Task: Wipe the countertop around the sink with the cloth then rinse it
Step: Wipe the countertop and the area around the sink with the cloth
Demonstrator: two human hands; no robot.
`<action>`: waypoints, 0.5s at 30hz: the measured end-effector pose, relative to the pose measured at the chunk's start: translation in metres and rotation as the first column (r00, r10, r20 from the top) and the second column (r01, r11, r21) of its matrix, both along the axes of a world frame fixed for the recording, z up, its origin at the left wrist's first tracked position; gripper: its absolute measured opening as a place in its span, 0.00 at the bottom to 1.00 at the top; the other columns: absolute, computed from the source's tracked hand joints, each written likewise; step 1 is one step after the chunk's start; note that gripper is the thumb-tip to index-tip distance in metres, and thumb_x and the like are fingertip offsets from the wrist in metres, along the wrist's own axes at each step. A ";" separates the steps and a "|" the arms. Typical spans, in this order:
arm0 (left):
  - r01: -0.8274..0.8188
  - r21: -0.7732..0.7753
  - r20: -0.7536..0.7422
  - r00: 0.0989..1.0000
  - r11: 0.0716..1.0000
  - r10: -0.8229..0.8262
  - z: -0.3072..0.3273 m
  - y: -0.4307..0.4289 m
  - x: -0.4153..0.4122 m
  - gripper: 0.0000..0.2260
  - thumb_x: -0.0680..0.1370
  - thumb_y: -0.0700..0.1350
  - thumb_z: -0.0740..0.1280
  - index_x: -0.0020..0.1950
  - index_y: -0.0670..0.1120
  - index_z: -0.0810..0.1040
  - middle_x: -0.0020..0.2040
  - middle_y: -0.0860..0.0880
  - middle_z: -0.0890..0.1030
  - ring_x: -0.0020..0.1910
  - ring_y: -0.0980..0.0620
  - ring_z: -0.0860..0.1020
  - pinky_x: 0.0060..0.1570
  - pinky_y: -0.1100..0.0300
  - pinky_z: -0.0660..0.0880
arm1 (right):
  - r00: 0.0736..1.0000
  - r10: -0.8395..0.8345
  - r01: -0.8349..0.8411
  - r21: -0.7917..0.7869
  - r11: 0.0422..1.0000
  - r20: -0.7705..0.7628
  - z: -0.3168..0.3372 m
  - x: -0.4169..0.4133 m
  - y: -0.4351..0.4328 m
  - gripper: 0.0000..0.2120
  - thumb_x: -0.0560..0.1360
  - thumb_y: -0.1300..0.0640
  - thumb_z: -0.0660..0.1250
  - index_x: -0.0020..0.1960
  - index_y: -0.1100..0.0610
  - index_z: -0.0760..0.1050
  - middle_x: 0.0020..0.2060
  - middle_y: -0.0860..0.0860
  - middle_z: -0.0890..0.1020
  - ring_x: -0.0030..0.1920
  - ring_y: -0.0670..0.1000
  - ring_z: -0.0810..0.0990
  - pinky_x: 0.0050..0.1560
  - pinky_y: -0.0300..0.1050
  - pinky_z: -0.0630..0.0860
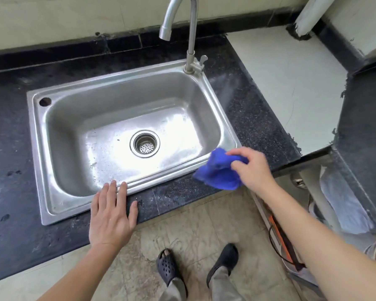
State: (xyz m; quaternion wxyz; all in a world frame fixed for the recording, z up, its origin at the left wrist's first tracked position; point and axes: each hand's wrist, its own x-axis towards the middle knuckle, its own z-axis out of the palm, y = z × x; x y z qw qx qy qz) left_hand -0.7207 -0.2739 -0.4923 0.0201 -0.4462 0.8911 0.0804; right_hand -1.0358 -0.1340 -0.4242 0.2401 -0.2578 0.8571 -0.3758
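Note:
A steel sink point(41, 148) is set into a black speckled countertop point(248, 109). Its curved faucet point(191, 40) rises at the back right corner, with no water running. My right hand point(254, 168) grips a bunched blue cloth point(219, 172) at the sink's front right corner, where the cloth lies over the rim and the counter. My left hand point(112, 211) rests flat with straight fingers on the counter's front edge, fingertips touching the sink's front rim.
A drain strainer point(145, 144) sits in the dry basin. The counter ends at the right, beside a pale tiled surface point(291, 79). Below right are crumpled plastic bags point(343, 205) and an orange tool. My feet in dark sandals stand on the tiled floor.

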 end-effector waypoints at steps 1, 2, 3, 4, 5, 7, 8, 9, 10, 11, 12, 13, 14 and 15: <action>0.000 -0.001 0.000 1.000 1.000 0.000 0.000 0.000 0.000 0.28 0.78 0.56 0.52 0.70 0.40 0.70 0.68 0.36 0.71 0.68 0.36 0.67 0.69 0.42 0.60 | 0.990 -0.074 0.083 0.068 0.994 -0.118 -0.004 -0.018 0.011 0.17 0.68 0.65 0.64 0.50 0.47 0.79 0.49 0.50 0.80 0.53 0.53 0.78 0.56 0.47 0.74; 0.001 -0.004 -0.001 1.000 1.000 -0.001 -0.001 0.000 0.000 0.28 0.78 0.56 0.52 0.70 0.40 0.70 0.68 0.36 0.71 0.68 0.36 0.67 0.69 0.42 0.59 | 0.970 -0.125 0.160 0.160 0.974 -0.209 -0.013 -0.026 0.018 0.18 0.70 0.63 0.64 0.55 0.47 0.79 0.54 0.52 0.78 0.56 0.56 0.76 0.58 0.51 0.72; 0.004 -0.006 -0.001 1.000 1.000 -0.004 -0.001 0.000 0.000 0.28 0.78 0.56 0.52 0.70 0.40 0.70 0.68 0.36 0.71 0.68 0.36 0.67 0.69 0.42 0.59 | 0.944 -0.156 0.228 0.231 0.946 -0.290 -0.024 -0.024 0.020 0.18 0.72 0.61 0.64 0.60 0.49 0.77 0.58 0.54 0.76 0.57 0.58 0.74 0.58 0.53 0.71; 0.006 -0.008 0.000 1.000 1.000 -0.006 -0.002 0.000 0.001 0.28 0.78 0.56 0.52 0.70 0.40 0.70 0.68 0.36 0.71 0.68 0.36 0.67 0.69 0.42 0.59 | 0.914 -0.163 0.268 0.251 0.930 -0.372 -0.035 -0.011 0.018 0.19 0.73 0.60 0.64 0.62 0.50 0.76 0.59 0.55 0.75 0.57 0.60 0.72 0.56 0.54 0.69; 0.006 -0.011 -0.002 1.000 1.000 -0.006 -0.002 0.000 0.001 0.28 0.78 0.56 0.52 0.70 0.40 0.70 0.69 0.36 0.71 0.68 0.36 0.67 0.69 0.42 0.59 | 0.880 -0.143 0.272 0.236 0.933 -0.452 -0.043 0.009 0.012 0.19 0.73 0.59 0.63 0.63 0.51 0.75 0.59 0.55 0.74 0.55 0.61 0.72 0.52 0.54 0.69; 0.003 -0.015 -0.005 1.000 1.000 -0.003 -0.003 -0.001 0.001 0.27 0.78 0.55 0.52 0.70 0.40 0.70 0.69 0.36 0.71 0.68 0.36 0.68 0.69 0.42 0.59 | 0.841 -0.034 0.164 0.195 0.967 -0.539 -0.052 0.063 -0.003 0.19 0.71 0.57 0.64 0.61 0.51 0.75 0.56 0.54 0.76 0.51 0.60 0.72 0.46 0.52 0.69; 0.002 -0.011 -0.006 1.000 1.000 -0.002 -0.004 -0.001 0.001 0.27 0.78 0.55 0.52 0.70 0.40 0.70 0.69 0.36 0.71 0.68 0.36 0.67 0.70 0.43 0.59 | 0.839 0.037 0.074 0.181 0.981 -0.543 -0.056 0.090 -0.010 0.18 0.70 0.57 0.66 0.60 0.50 0.76 0.55 0.53 0.76 0.50 0.58 0.73 0.45 0.51 0.69; 0.000 -0.004 -0.008 1.000 1.000 0.000 -0.004 -0.001 0.002 0.27 0.79 0.54 0.51 0.71 0.40 0.70 0.69 0.36 0.71 0.69 0.36 0.67 0.70 0.43 0.59 | 0.850 0.101 -0.019 0.161 0.987 -0.518 -0.057 0.114 -0.016 0.18 0.70 0.58 0.67 0.59 0.49 0.76 0.54 0.52 0.76 0.50 0.57 0.73 0.45 0.50 0.70; 0.001 0.001 -0.012 1.000 1.000 -0.001 -0.004 -0.001 0.002 0.26 0.79 0.54 0.51 0.71 0.40 0.70 0.69 0.36 0.71 0.69 0.36 0.67 0.70 0.43 0.59 | 0.864 0.169 -0.111 0.146 0.983 -0.475 -0.056 0.133 -0.022 0.18 0.69 0.58 0.67 0.59 0.49 0.76 0.53 0.51 0.77 0.51 0.55 0.73 0.45 0.49 0.70; 0.005 0.006 -0.019 1.000 1.000 -0.005 -0.004 -0.001 0.002 0.26 0.79 0.54 0.51 0.70 0.40 0.70 0.69 0.36 0.71 0.69 0.36 0.68 0.70 0.42 0.59 | 0.875 0.248 -0.205 0.145 0.968 -0.417 -0.053 0.146 -0.028 0.18 0.69 0.59 0.66 0.58 0.48 0.76 0.53 0.50 0.77 0.52 0.54 0.72 0.47 0.49 0.69; 0.009 0.009 -0.029 1.000 1.000 -0.008 -0.004 -0.001 0.002 0.26 0.79 0.53 0.51 0.70 0.40 0.70 0.69 0.36 0.72 0.69 0.36 0.68 0.69 0.42 0.60 | 0.880 0.324 -0.293 0.141 0.946 -0.347 -0.047 0.150 -0.034 0.19 0.68 0.59 0.64 0.57 0.47 0.77 0.52 0.49 0.77 0.52 0.52 0.72 0.49 0.48 0.69; 0.008 0.011 -0.035 0.999 1.000 -0.007 -0.003 -0.001 0.001 0.25 0.79 0.52 0.51 0.70 0.40 0.71 0.68 0.36 0.72 0.69 0.36 0.68 0.69 0.42 0.60 | 0.895 0.382 -0.361 0.127 0.924 -0.232 -0.040 0.146 -0.040 0.19 0.68 0.59 0.63 0.56 0.47 0.79 0.52 0.48 0.78 0.52 0.51 0.73 0.51 0.48 0.70; 0.006 0.013 -0.036 0.999 1.000 -0.005 -0.003 -0.002 0.001 0.25 0.79 0.52 0.51 0.70 0.40 0.70 0.69 0.36 0.72 0.69 0.36 0.68 0.69 0.43 0.60 | 0.922 0.384 -0.380 0.076 0.922 -0.047 -0.032 0.137 -0.045 0.19 0.67 0.61 0.63 0.55 0.47 0.80 0.51 0.49 0.80 0.51 0.51 0.75 0.53 0.47 0.72; 0.005 0.015 -0.034 0.999 1.000 -0.004 -0.002 -0.002 0.002 0.25 0.79 0.52 0.51 0.70 0.40 0.70 0.69 0.37 0.72 0.69 0.37 0.68 0.69 0.43 0.60 | 0.930 0.334 -0.339 0.005 0.941 0.151 -0.022 0.123 -0.047 0.18 0.67 0.64 0.64 0.53 0.49 0.82 0.49 0.50 0.83 0.50 0.50 0.78 0.53 0.45 0.74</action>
